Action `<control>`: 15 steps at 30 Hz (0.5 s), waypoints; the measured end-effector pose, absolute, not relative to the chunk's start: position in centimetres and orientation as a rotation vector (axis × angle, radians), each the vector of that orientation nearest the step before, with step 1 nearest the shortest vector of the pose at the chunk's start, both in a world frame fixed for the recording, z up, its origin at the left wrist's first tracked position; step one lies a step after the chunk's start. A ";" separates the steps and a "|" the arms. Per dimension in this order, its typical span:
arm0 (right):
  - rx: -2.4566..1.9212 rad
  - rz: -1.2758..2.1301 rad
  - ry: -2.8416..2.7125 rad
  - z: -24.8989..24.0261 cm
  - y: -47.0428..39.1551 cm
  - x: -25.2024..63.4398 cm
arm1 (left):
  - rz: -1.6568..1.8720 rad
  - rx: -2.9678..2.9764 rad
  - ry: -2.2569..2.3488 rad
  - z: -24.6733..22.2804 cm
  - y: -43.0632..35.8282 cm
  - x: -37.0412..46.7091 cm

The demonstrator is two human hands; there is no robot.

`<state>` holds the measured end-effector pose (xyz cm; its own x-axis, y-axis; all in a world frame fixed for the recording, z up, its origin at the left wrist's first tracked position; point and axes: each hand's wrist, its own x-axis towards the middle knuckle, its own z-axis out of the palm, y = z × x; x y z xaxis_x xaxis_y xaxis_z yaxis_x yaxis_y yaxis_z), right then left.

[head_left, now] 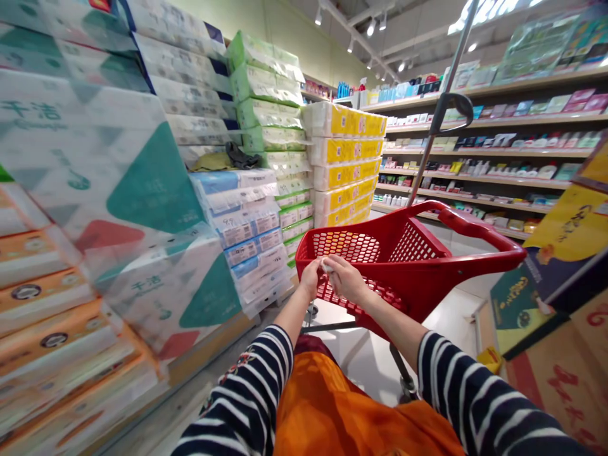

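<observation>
My left hand (310,279) and my right hand (346,277) meet in front of me at the near side of a red shopping cart (422,278). Between their pinched fingers is a small white crumpled thing (326,266); its kind I cannot make out. Both hands are closed on it, the right one partly covering it. The cart's basket has perforated walls, and its handle (494,244) points to the right. Whether my fingers touch the cart's rim I cannot tell.
Stacked tissue packs (251,234) line the left, with a dark cloth-like item (242,155) on top. Yellow-and-white packs (344,161) stand behind the cart. A metal pole (425,158) rises beyond it. Shelves (498,152) of goods fill the back right; cartons (565,354) stand at right.
</observation>
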<state>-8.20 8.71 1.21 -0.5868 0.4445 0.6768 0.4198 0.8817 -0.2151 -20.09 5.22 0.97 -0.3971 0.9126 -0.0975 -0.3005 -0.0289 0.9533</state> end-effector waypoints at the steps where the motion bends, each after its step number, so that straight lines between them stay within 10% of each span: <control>1: -0.651 0.004 -2.261 1.0 8.5 -8.3 | 1.573 0.670 1.207 0.9 4.9 -19.6; 15: -0.429 -0.309 -2.817 -1.5 8.4 -9.0 | 1.407 0.238 1.073 -3.4 1.6 -21.8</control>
<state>-9.01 8.37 -1.46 -0.9183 0.2595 0.2990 0.3181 0.9332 0.1670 -21.83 1.64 -3.41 -0.1913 0.8669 -0.4603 -0.6728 0.2256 0.7046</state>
